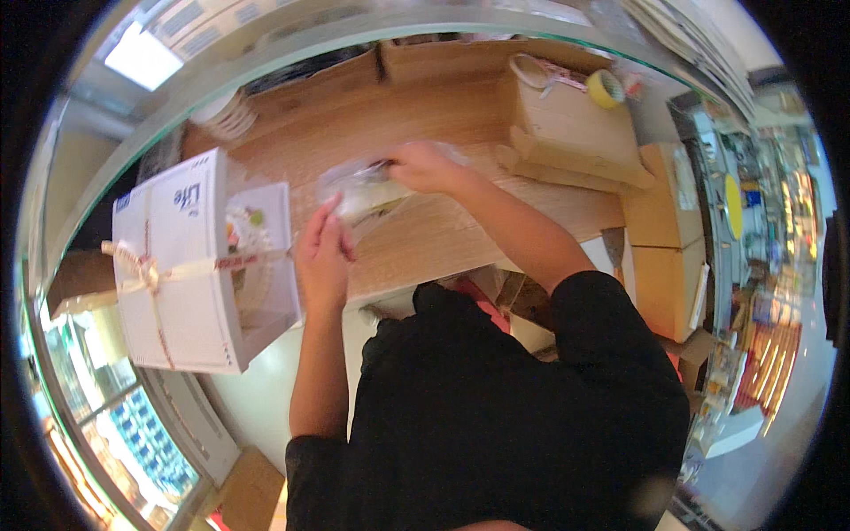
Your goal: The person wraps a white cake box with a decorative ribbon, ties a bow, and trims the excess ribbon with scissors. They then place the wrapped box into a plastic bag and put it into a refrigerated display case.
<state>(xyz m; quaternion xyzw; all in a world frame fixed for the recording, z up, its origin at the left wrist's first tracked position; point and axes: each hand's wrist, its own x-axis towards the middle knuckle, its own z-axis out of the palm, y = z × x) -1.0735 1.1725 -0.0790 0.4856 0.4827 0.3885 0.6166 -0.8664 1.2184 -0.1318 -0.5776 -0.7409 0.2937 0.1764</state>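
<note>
A clear plastic bag [362,199] with something pale inside lies on the wooden tabletop [425,245] before me; motion blurs its contents. My right hand [425,167] grips its upper part, where a small dark thing shows at the fingertips. Beside the bag's lower left edge is my left hand [325,242], fingers partly apart and nothing visible in them; whether it touches the plastic I cannot tell. Left of that hand stands a white cake box [176,265] tied with a cream ribbon [149,275]. Through its transparent side a decorated cake [255,265] is partly visible.
A cardboard box [571,126] at the back right carries a roll of yellow tape [604,89] and another tape roll [529,71]. More cartons [664,265] are stacked at the right, near a scraper-like tool [614,249]. A glass edge [372,32] curves above the tabletop.
</note>
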